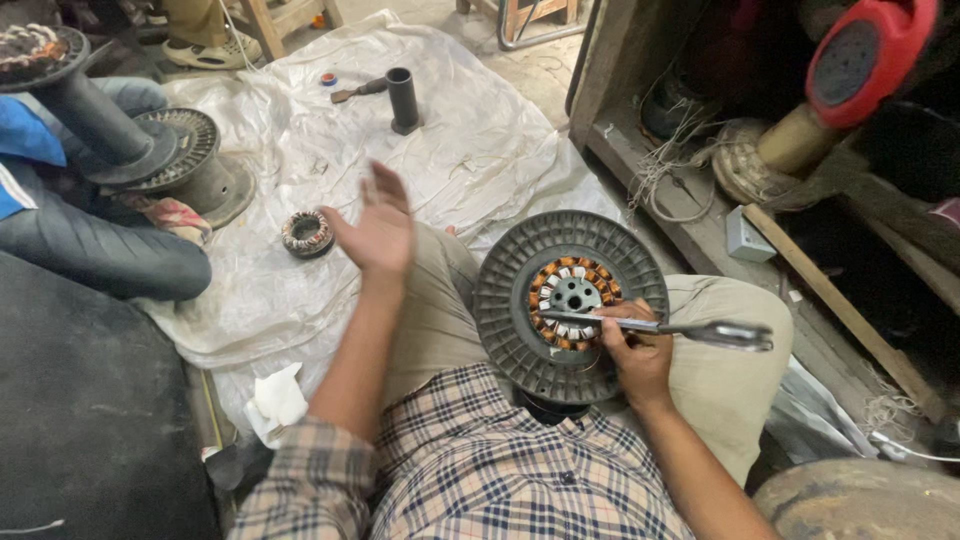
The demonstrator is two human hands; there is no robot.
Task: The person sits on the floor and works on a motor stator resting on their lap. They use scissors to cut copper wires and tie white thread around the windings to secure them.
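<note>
Round dark grey ribbed metal motor housing with copper-wound stator inside [520, 300] sits on the person's lap, near centre-right, tilted toward the camera. Judged heavy and rigid, cast metal; ribbed rim gives good grip, best taken by the outer edge. Copper windings and their white insulation look fragile, so avoid pressing there.

Long slim silver metal tool [690, 329] lies across the stator, stiff and probably slippery; its tip rests at the windings, its far end juts right.

Right hand [632, 350] is closed around the tool mid-shaft, also touching the housing's lower right rim. Left hand [378, 228] is raised, fingers spread, palm up, holding nothing, blurred by motion.

Small loose copper-wound stator ring [307, 234] lies on the white plastic sheet on the floor [470, 150], left of the free hand. Black upright tube [403, 100] stands far on the sheet.

Underside of the housing is hidden by the lap; tool tip contact is hard to make out.
</note>
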